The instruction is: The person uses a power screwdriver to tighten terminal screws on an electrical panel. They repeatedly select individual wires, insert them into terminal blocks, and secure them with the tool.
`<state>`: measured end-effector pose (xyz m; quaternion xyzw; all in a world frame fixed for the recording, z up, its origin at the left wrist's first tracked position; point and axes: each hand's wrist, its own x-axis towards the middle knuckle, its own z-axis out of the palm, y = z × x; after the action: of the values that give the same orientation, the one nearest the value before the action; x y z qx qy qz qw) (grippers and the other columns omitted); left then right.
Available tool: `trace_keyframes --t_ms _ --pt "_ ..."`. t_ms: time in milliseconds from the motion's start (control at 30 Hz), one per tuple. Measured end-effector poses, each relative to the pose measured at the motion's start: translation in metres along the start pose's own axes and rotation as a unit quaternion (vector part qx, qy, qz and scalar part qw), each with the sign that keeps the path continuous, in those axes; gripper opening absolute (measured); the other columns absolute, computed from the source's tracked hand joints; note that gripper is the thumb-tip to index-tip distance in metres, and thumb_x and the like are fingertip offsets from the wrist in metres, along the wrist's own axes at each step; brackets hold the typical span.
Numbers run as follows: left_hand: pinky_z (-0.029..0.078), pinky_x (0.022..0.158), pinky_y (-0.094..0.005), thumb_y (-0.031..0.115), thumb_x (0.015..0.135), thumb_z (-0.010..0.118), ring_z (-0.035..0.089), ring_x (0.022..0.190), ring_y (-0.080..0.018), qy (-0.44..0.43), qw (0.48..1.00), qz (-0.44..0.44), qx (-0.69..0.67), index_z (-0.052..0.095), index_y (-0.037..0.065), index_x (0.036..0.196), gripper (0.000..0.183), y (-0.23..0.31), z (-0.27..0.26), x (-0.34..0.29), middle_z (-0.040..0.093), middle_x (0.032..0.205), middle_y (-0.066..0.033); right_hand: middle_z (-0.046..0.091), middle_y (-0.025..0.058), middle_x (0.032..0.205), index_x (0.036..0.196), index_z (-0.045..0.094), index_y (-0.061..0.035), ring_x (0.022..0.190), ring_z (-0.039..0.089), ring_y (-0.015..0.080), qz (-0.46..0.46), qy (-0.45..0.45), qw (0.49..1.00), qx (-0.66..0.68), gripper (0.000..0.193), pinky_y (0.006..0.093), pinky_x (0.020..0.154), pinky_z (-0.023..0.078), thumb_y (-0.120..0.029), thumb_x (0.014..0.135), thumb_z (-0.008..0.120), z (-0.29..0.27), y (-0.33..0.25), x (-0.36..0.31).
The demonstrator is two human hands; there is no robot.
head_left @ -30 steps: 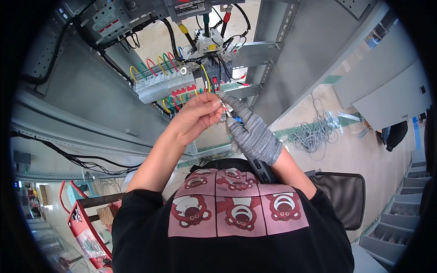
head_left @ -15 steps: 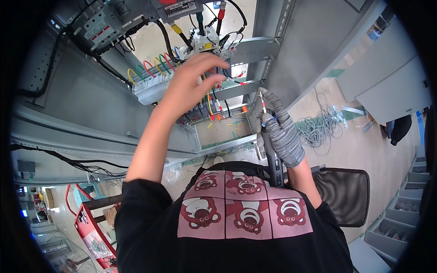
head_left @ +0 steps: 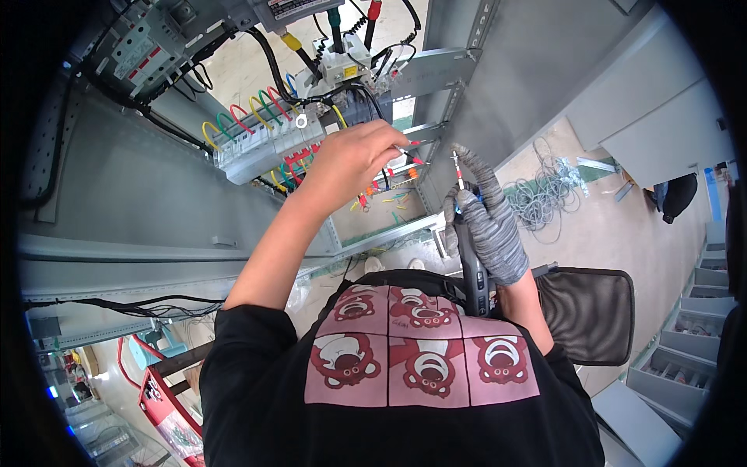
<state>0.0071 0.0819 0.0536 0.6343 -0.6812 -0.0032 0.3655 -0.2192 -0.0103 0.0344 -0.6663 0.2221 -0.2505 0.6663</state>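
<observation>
The black electric screwdriver (head_left: pixel 473 276) stands close in front of the person's body, its slim bit (head_left: pixel 458 173) pointing up toward the cabinet opening, and the gloved right hand (head_left: pixel 494 237) is wrapped around its upper body. It looks rigid and moderately heavy, best held by the thick handle, where the knit glove may slip a little on smooth plastic; the bit is thin, and what sits at its tip is too small to tell. The bare left hand (head_left: pixel 354 159) hangs farther in, thumb and fingers bent toward each other beside a black wire (head_left: pixel 419 161) with a red end sleeve; whether it pinches that wire I cannot tell. The wire seems light and springy, easiest to grip just behind the sleeve, since it would bend if held farther back. Beyond the left hand, a row of circuit breakers (head_left: pixel 253 152) carries coloured wire loops, and a thick black cable (head_left: pixel 268 66) curves down close by, both liable to snag fingers. A metal crossbar (head_left: pixel 440 71) spans the frame behind, the grey side panel (head_left: pixel 537 70) limits room on the right, and tangled grey cable (head_left: pixel 545 206) lies on the floor outside.
</observation>
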Motion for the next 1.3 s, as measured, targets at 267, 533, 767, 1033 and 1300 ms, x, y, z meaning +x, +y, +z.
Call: trace_keyframes --t_ms 267,533,767,1033,1300 --pt "0.05 0.071 -0.0349 0.005 0.083 0.07 0.063 0.078 -0.0245 0.044 0.992 0.104 -0.055 0.069 0.003 0.093 0.011 0.016 -0.009 0.037 0.063 0.084 -0.0074 0.054 0.0107 0.133 0.146 0.04 -0.0045 0.11 0.052 0.0139 -0.016 0.016 1.0 0.002 0.049 0.0278 0.096 0.044 -0.009 0.098 0.049 0.006 -0.024 0.004" --pt "0.043 0.064 -0.024 0.001 0.084 0.068 0.054 0.07 -0.0087 0.057 0.972 -0.052 -0.223 0.068 -0.001 0.093 0.009 0.02 -0.017 0.055 0.06 0.082 -0.0021 0.059 0.0037 0.105 0.146 0.042 -0.0083 0.083 0.048 0.0074 -0.07 0.007 0.997 -0.041 0.051 0.0239 0.079 0.046 -0.009 0.096 0.05 0.012 -0.054 0.019" --pt "0.046 0.064 -0.0329 0.004 0.079 0.072 0.058 0.068 -0.0214 0.128 0.986 0.055 -0.095 0.065 0.002 0.086 0.01 0.018 -0.008 0.057 0.058 0.076 -0.0071 0.057 0.0013 0.093 0.144 0.046 -0.007 0.078 0.047 0.006 -0.087 0.035 0.994 -0.053 0.049 0.0227 0.077 0.046 -0.008 0.094 0.048 0.02 -0.057 0.029" --pt "0.046 0.065 -0.0384 0.005 0.075 0.074 0.059 0.072 -0.0292 0.138 0.978 0.151 0.029 0.065 0.005 0.083 0.012 0.015 -0.001 0.061 0.056 0.074 -0.0088 0.058 0.0011 0.09 0.144 0.043 -0.0051 0.076 0.05 0.0075 -0.002 0.023 1.0 -0.018 0.048 0.0235 0.072 0.047 -0.007 0.096 0.046 0.014 -0.061 0.029" --pt "0.047 0.07 -0.0378 0.009 0.078 0.073 0.059 0.074 -0.0281 0.089 0.986 0.138 -0.02 0.065 0.005 0.086 0.011 0.008 -0.002 0.065 0.06 0.077 -0.0075 0.06 0.0052 0.105 0.143 0.043 -0.0048 0.087 0.055 0.0094 0.02 -0.008 1.0 0.009 0.047 0.0254 0.082 0.047 -0.007 0.097 0.046 0.002 -0.056 0.036"
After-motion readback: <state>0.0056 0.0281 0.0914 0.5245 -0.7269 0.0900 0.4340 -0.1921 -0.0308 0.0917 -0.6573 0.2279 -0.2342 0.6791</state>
